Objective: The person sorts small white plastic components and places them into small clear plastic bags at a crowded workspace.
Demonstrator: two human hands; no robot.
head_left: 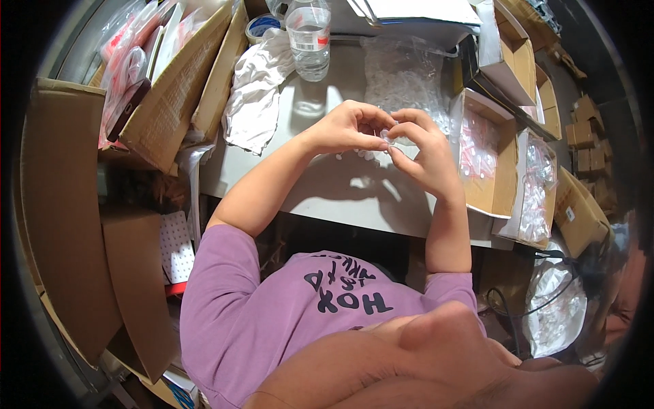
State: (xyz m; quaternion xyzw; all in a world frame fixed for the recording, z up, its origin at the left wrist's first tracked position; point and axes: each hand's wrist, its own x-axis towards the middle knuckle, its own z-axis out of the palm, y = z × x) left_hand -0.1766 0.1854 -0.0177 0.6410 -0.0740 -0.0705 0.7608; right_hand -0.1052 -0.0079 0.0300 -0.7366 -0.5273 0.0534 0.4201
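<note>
Over the pale table my left hand [351, 128] and my right hand [430, 155] meet, fingertips pinched together. Between them is a small clear-and-white piece [385, 135], too small to name and partly covered by the fingers. Just under the hands, several little white pieces [365, 155] lie on the tabletop. Beyond my fingers rests a clear plastic bag [402, 65] full of small translucent parts. To the right of my right hand stands an open cardboard box [505, 163] holding small clear packets with pinkish contents [478, 146].
A water bottle [310, 42], a crumpled white cloth [257, 88] and a roll of blue tape [262, 27] stand at the back left. Tall cardboard [68, 225] walls my left side. Another box of clear bags [538, 187] sits at the table's right edge.
</note>
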